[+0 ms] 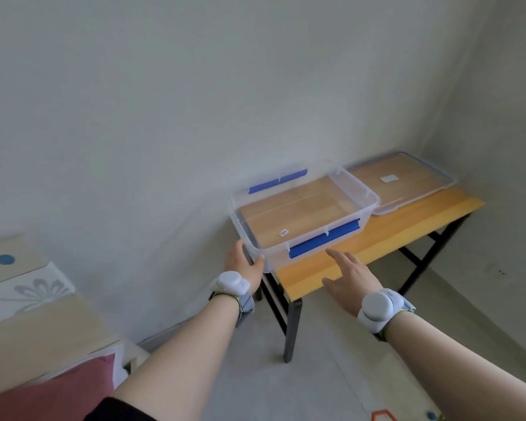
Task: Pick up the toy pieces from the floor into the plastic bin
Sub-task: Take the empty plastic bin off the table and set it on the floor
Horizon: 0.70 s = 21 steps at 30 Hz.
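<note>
A clear plastic bin (357,189) with blue clip handles stands empty on the left end of a small orange-topped table (386,238). My left hand (245,264) grips the bin's near left corner, thumb on the front wall. My right hand (351,276) hovers open over the table's front edge, fingers pointing at the bin's blue front clip, not touching it. An orange toy piece (383,416) and a small blue piece (431,415) lie on the floor at the bottom edge, partly cut off.
The bin's clear lid (407,183) lies flat on the table's far right end, against the wall corner. A bed with a patterned cover (28,287) and a red pillow (52,393) fills the lower left. Grey floor lies below the black table legs (290,329).
</note>
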Motion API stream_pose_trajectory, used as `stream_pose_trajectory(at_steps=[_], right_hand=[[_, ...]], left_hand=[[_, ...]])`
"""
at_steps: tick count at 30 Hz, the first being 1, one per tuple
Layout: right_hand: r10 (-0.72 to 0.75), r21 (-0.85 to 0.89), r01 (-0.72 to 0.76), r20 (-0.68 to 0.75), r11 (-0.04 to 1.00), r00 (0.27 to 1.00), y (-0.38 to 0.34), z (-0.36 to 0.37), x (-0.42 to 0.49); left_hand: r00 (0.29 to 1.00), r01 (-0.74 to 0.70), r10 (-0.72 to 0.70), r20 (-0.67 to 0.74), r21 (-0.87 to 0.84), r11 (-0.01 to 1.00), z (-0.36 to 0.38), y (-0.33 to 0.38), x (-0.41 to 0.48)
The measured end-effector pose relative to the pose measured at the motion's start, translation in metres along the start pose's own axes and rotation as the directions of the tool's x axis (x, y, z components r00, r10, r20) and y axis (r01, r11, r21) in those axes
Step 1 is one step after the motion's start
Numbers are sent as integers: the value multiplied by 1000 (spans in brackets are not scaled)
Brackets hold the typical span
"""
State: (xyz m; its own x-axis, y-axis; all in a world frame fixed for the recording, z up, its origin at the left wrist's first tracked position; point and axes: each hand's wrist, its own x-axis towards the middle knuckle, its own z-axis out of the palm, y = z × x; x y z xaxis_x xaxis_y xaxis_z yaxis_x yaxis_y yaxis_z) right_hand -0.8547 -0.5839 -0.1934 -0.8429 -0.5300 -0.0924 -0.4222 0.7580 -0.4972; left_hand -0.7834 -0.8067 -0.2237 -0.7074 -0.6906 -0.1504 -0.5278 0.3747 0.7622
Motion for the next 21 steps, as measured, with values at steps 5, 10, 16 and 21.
stream_pose_trajectory(at_steps=[5,10,16,21], right_hand=[[139,76,-144,59,987,989,-22,34,34],[228,104,-235,72,966,971,-42,58,52],[321,125,-329,83,936,944,-54,72,61],[372,142,-380,77,914,925,-53,75,59]], left_hand=[[975,204,-194,110,-86,975,11,-16,63],[930,316,-290,226,-87,945,21,-23,107],[812,510,-410,415,-165,844,35,-27,132],[765,604,-444,467,-281,745,39,-23,135]])
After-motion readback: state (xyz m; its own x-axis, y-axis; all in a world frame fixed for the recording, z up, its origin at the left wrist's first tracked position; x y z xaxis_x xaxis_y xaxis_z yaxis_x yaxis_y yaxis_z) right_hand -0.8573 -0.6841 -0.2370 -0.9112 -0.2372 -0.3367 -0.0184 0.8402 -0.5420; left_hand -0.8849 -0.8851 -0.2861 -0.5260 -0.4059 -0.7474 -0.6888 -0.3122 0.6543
